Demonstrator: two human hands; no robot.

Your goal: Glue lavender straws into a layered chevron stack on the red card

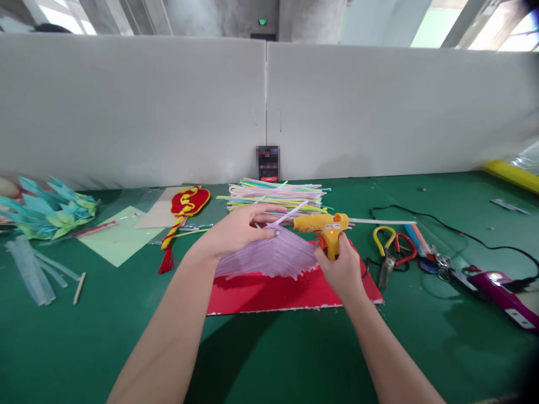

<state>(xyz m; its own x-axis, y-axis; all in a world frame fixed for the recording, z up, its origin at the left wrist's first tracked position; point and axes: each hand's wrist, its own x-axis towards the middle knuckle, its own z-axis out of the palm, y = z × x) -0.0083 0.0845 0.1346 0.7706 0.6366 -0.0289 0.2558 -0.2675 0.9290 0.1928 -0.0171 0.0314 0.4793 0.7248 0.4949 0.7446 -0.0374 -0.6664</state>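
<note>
My left hand pinches a lilac pipe cleaner between thumb and fingers, its free end slanting up to the right. Gripped in my right hand is a yellow hot glue gun, its nozzle pointing left at the pipe cleaner and a clear glue stick poking out of its back. An orange light glows on the gun's body. Under both hands is a lilac panel of pipe cleaners laid side by side in a V pattern. It is above a red board; whether they touch is unclear.
Behind my hands lies a pile of pastel pipe cleaners, with a phone against the white partition. A red-and-yellow fan ornament and teal paper-like petals lie left. Pliers, a purple clipper-like tool and a black cord lie right.
</note>
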